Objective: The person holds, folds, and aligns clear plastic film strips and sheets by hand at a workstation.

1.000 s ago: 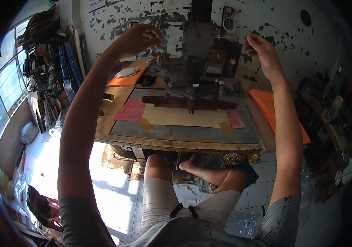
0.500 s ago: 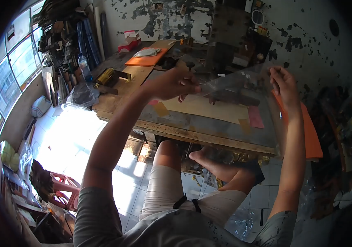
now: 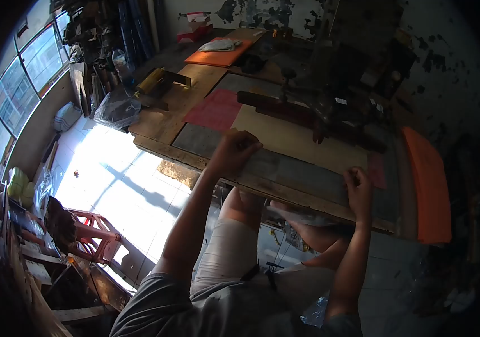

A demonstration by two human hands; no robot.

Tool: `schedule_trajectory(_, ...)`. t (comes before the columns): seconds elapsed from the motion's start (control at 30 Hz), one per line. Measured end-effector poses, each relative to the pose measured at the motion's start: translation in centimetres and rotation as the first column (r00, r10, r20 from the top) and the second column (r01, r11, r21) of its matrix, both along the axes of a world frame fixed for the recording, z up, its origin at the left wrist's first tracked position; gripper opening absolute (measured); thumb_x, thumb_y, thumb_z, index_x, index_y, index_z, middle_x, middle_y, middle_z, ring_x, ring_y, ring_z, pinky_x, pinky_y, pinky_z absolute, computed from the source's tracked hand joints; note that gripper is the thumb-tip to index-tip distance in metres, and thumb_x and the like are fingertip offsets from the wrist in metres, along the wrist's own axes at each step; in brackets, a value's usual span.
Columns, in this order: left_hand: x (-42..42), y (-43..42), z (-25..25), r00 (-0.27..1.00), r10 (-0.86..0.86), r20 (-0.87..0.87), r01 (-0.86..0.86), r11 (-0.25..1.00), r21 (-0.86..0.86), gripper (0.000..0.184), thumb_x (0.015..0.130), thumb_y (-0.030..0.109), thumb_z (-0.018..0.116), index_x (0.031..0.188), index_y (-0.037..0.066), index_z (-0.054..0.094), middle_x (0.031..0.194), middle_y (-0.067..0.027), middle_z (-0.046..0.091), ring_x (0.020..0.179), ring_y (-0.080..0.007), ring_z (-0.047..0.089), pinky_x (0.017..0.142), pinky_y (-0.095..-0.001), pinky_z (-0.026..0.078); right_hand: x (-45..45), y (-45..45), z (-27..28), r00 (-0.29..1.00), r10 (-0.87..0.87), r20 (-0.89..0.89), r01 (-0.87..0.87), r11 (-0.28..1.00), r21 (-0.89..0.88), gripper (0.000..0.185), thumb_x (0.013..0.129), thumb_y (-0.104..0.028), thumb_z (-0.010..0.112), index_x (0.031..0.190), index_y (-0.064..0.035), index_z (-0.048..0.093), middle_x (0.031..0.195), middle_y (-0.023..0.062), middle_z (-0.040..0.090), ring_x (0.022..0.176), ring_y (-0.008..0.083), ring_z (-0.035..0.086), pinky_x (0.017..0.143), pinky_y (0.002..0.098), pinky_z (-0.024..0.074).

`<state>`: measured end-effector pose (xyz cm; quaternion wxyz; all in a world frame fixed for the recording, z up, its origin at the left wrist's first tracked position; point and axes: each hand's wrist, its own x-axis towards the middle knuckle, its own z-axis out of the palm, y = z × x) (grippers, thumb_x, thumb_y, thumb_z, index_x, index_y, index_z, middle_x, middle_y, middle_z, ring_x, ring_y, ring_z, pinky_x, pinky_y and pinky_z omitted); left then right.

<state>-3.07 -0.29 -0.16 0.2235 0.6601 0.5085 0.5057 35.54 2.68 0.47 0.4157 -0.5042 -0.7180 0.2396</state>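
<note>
My left hand [image 3: 234,151] is pinched at the near edge of a grey work surface [image 3: 195,143], thumb against fingers. Further right, my right hand [image 3: 359,191] makes a similar pinch by the near right corner of a cream sheet [image 3: 302,137]. A clear plastic sheet [image 3: 290,163] seems to stretch between the two hands, though it barely shows against the grey. Beyond my left hand lies a pink sheet [image 3: 213,109], and a second pink piece [image 3: 376,170] shows beyond my right hand. A dark metal bar on a machine [image 3: 307,118] spans the cream sheet.
Orange sheets [image 3: 428,188] hang over the table's right side. At the back left are an orange stack [image 3: 217,53] with a pale bundle on it, a yellow tool [image 3: 153,83] and a red box [image 3: 195,33]. A red plastic stool [image 3: 94,233] lies on the floor at left.
Both hands have come down and toward me from above the table, bringing the clear sheet to the front edge. The pink and cream sheets are now less covered. My view has shifted.
</note>
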Motion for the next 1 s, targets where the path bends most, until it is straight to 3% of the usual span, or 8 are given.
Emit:
schedule_trajectory(0.27, 0.0, 0.9, -0.2, 0.988, 0.039, 0.149, -0.025, 0.995, -0.092, 0.021, 0.091, 0.020, 0.075, 0.102, 0.002, 0.073, 0.085, -0.0076, 0.069, 0.079, -0.0136, 0.064, 0.072, -0.0291, 0.050, -0.4, 0.2, 0.3, 0.995, -0.072, -0.065, 0.071, 0.997, -0.015, 0.017, 0.101, -0.018, 0.063, 0.100, -0.0014, 0.064, 0.077, 0.0026, 0.064, 0.069, 0.0082, 0.059, 0.066, 0.0258, 0.0460)
schedule_trajectory(0.4, -1.1, -1.0, 1.5, 0.937, 0.347, 0.046, -0.350, 0.933, 0.083, 0.014, 0.092, 0.017, 0.074, 0.098, 0.005, 0.073, 0.085, -0.0032, 0.069, 0.077, -0.0111, 0.063, 0.070, -0.0282, 0.047, -0.7, 0.2, 0.6, 0.991, -0.107, -0.080, 0.103, 0.993, -0.059, 0.018, 0.101, -0.018, 0.064, 0.100, -0.0007, 0.063, 0.079, 0.0030, 0.065, 0.070, 0.0074, 0.058, 0.067, 0.0253, 0.0465)
schedule_trajectory(0.47, -6.0, -1.9, 2.4, 0.784, 0.621, 0.010, -0.582, 0.729, 0.359, 0.011, 0.092, 0.016, 0.074, 0.094, 0.005, 0.071, 0.087, -0.0022, 0.071, 0.074, -0.0117, 0.063, 0.068, -0.0279, 0.047, -0.2, 0.6, 0.0, 0.996, -0.082, -0.019, 0.082, 0.997, -0.010, 0.019, 0.102, -0.020, 0.064, 0.102, -0.0013, 0.063, 0.082, 0.0013, 0.063, 0.071, 0.0064, 0.057, 0.066, 0.0242, 0.0456)
schedule_trajectory(0.63, -29.4, -2.5, 2.8, 0.367, 0.930, 0.008, -0.845, 0.330, 0.421, 0.034, 0.097, 0.034, 0.067, 0.116, 0.006, 0.069, 0.113, -0.0174, 0.067, 0.110, -0.0278, 0.065, 0.093, -0.0403, 0.050, -0.8, 0.5, 0.3, 0.994, -0.106, 0.036, 0.106, 0.994, -0.016, 0.018, 0.101, -0.018, 0.065, 0.100, -0.0003, 0.063, 0.079, 0.0036, 0.064, 0.071, 0.0075, 0.057, 0.068, 0.0249, 0.0460)
schedule_trajectory(0.7, -39.9, -2.9, -0.1, 0.009, 0.972, -0.233, -0.996, 0.028, 0.079, 0.067, 0.089, 0.059, 0.067, 0.134, 0.009, 0.060, 0.134, -0.0272, 0.054, 0.130, -0.0389, 0.052, 0.106, -0.0490, 0.043, -0.8, 0.7, 0.2, 0.994, -0.103, 0.037, 0.105, 0.994, -0.041, 0.017, 0.101, -0.018, 0.065, 0.100, -0.0005, 0.063, 0.079, 0.0035, 0.063, 0.071, 0.0072, 0.057, 0.068, 0.0249, 0.0457)
schedule_trajectory(0.8, -52.8, -5.9, -5.6, -0.108, 0.934, -0.341, -0.948, -0.200, -0.248, 0.110, 0.074, 0.082, 0.064, 0.152, 0.008, 0.038, 0.147, -0.0323, 0.039, 0.138, -0.0458, 0.041, 0.111, -0.0536, 0.039, -0.7, 0.8, 0.0, 0.992, -0.109, 0.063, 0.111, 0.993, -0.028, 0.019, 0.101, -0.018, 0.065, 0.101, -0.0001, 0.062, 0.079, 0.0029, 0.062, 0.071, 0.0072, 0.056, 0.068, 0.0252, 0.0455)
schedule_trajectory(0.93, -59.8, -8.8, -8.1, 0.243, 0.968, -0.059, -0.830, 0.176, -0.529, 0.126, 0.071, 0.082, 0.069, 0.156, -0.001, 0.026, 0.153, -0.0256, 0.041, 0.133, -0.0338, 0.049, 0.114, -0.0556, 0.033, -0.9, 0.8, -0.1, 0.987, -0.130, 0.097, 0.133, 0.991, -0.026, 0.021, 0.101, -0.021, 0.064, 0.103, 0.0000, 0.062, 0.081, 0.0034, 0.062, 0.075, 0.0093, 0.057, 0.071, 0.0268, 0.0460)
schedule_trajectory(1.0, -58.7, -9.3, -7.9, 0.320, 0.936, 0.147, -0.714, 0.340, -0.612, 0.110, 0.072, 0.079, 0.071, 0.144, 0.000, 0.043, 0.128, -0.0153, 0.054, 0.117, -0.0281, 0.055, 0.104, -0.0514, 0.038, -0.9, 0.8, -0.2, 0.984, -0.149, 0.099, 0.154, 0.987, -0.053, 0.022, 0.102, -0.022, 0.064, 0.104, -0.0002, 0.062, 0.082, 0.0037, 0.061, 0.078, 0.0102, 0.057, 0.075, 0.0279, 0.0460)
